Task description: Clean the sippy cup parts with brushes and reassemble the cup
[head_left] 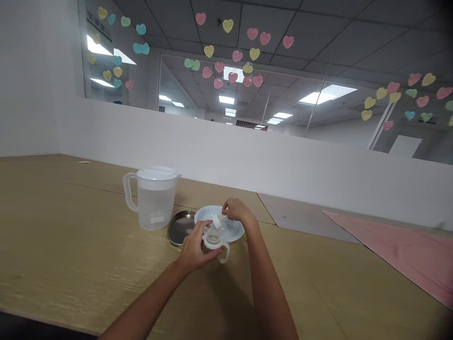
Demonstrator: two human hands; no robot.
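Hands meet over wooden tabletop (71, 245): left hand (193, 250) grips handled bottle (215, 243), right hand (237, 211) pinches its cap (216, 220). Pitcher (153, 198) at ten o'clock; white partition (283, 165) and heart-stickered glass (230, 71) beyond.

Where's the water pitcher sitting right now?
In the head view the water pitcher stands on the wooden table, left of centre, just left of the round metal lid and the white plate, apart from both hands.
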